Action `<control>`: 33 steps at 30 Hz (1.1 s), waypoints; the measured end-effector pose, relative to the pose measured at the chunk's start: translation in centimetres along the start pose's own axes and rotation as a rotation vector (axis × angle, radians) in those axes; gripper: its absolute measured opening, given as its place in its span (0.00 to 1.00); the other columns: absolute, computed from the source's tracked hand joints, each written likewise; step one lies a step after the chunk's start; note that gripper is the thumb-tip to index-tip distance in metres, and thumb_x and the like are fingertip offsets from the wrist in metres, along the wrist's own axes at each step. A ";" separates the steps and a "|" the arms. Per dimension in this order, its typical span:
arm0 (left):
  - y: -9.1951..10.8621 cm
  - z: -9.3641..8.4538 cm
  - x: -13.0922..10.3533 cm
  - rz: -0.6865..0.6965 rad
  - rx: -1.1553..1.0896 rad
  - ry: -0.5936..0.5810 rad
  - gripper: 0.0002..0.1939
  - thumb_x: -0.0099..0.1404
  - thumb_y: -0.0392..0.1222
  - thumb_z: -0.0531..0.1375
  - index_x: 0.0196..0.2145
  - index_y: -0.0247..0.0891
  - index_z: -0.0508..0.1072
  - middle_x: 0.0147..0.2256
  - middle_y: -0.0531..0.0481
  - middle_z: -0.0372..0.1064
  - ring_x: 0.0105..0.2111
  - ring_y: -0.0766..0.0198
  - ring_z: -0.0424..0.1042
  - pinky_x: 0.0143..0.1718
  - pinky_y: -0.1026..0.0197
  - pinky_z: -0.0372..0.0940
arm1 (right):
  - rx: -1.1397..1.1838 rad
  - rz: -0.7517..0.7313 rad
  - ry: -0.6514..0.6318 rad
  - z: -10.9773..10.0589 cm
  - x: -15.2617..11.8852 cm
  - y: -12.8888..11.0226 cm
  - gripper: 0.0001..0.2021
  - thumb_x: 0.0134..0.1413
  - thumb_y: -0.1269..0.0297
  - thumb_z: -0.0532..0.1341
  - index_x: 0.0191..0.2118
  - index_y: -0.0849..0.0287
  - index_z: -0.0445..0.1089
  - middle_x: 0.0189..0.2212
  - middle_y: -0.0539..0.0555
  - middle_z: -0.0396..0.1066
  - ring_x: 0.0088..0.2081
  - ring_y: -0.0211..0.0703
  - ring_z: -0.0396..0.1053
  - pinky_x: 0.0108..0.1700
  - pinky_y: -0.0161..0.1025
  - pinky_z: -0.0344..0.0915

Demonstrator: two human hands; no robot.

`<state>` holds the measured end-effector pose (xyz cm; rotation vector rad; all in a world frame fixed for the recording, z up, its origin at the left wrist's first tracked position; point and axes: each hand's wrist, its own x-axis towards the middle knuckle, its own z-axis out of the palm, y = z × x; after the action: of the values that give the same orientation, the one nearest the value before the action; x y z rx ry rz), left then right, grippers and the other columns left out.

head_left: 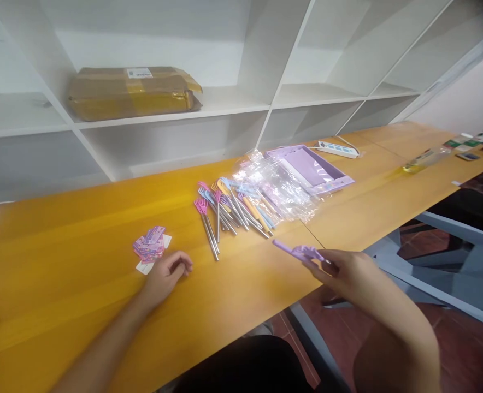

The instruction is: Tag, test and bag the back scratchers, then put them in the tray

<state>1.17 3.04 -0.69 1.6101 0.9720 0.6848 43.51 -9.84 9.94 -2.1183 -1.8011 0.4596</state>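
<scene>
My right hand (340, 270) is closed around a purple back scratcher (307, 251) above the table's front edge. Its claw head and a purple handle point left, and a bit of metal rod shows by my fingers. My left hand (168, 277) rests on the table with its fingers curled in, and nothing shows in them. Just behind it lies a loose stack of pink and purple printed cards (150, 245). A pile of back scratchers (225, 204) with pink, blue and orange claws and metal rods lies beyond both hands.
Clear plastic bags (284, 188) lie beside the pile, against an open purple box (335, 177). Behind that is a white power strip (337, 149). A taped cardboard box (133, 94) sits on the white shelf. A bottle (425, 159) lies at the right.
</scene>
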 end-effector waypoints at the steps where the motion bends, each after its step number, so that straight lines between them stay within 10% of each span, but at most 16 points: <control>1: -0.1 0.1 -0.1 0.010 -0.006 0.003 0.10 0.75 0.43 0.57 0.41 0.40 0.77 0.36 0.49 0.76 0.35 0.61 0.75 0.40 0.59 0.70 | 0.145 -0.075 -0.025 0.1 0.3 -1.5 0.17 0.64 0.48 0.66 0.31 0.56 0.76 0.18 0.48 0.62 0.21 0.39 0.58 0.26 0.38 0.52; 7: 0.0 1.2 -0.8 0.099 -0.154 0.092 0.20 0.74 0.56 0.60 0.54 0.40 0.77 0.44 0.44 0.78 0.40 0.56 0.77 0.47 0.54 0.72 | 0.795 -0.283 -0.474 7.7 6.4 -12.8 0.21 0.61 0.44 0.68 0.42 0.60 0.81 0.19 0.43 0.52 0.21 0.33 0.49 0.24 0.35 0.47; 12: 0.8 2.0 -0.7 0.166 -0.221 0.308 0.19 0.74 0.58 0.60 0.43 0.39 0.78 0.48 0.42 0.77 0.52 0.51 0.74 0.57 0.49 0.69 | 0.877 -0.338 -0.654 13.9 9.3 -17.6 0.24 0.57 0.41 0.70 0.36 0.63 0.79 0.18 0.42 0.53 0.21 0.31 0.47 0.23 0.33 0.43; 18: 0.3 1.7 -0.6 0.173 -0.278 0.350 0.22 0.77 0.61 0.55 0.35 0.40 0.70 0.38 0.47 0.71 0.38 0.58 0.72 0.44 0.55 0.69 | 1.110 -0.214 -0.638 16.0 10.6 -15.3 0.33 0.63 0.30 0.59 0.37 0.62 0.75 0.18 0.43 0.54 0.18 0.33 0.51 0.21 0.34 0.50; 23: -0.6 1.9 -1.0 0.040 -0.169 0.203 0.23 0.79 0.62 0.51 0.34 0.42 0.63 0.27 0.57 0.56 0.24 0.65 0.57 0.29 0.60 0.57 | 1.234 -0.258 -0.231 14.1 13.1 -12.6 0.32 0.66 0.32 0.56 0.30 0.59 0.74 0.29 0.54 0.67 0.31 0.41 0.67 0.33 0.38 0.65; 28: 0.1 2.1 -1.3 -0.045 0.039 0.167 0.20 0.80 0.58 0.50 0.53 0.42 0.70 0.32 0.53 0.61 0.29 0.61 0.59 0.32 0.60 0.58 | 1.333 -0.193 -0.187 12.5 13.9 -11.5 0.31 0.67 0.30 0.52 0.32 0.55 0.70 0.20 0.46 0.53 0.20 0.36 0.48 0.24 0.36 0.48; 33: 0.9 2.0 -1.2 -0.011 0.160 0.085 0.22 0.81 0.53 0.50 0.63 0.43 0.69 0.39 0.49 0.70 0.34 0.59 0.66 0.43 0.57 0.64 | 1.368 -0.161 -0.075 12.3 13.4 -11.6 0.28 0.69 0.33 0.55 0.34 0.55 0.70 0.18 0.45 0.57 0.19 0.35 0.51 0.24 0.36 0.48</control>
<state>2.45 0.96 -0.26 1.7253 1.1205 0.6863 29.86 5.59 3.56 -0.9768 -1.0409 1.2510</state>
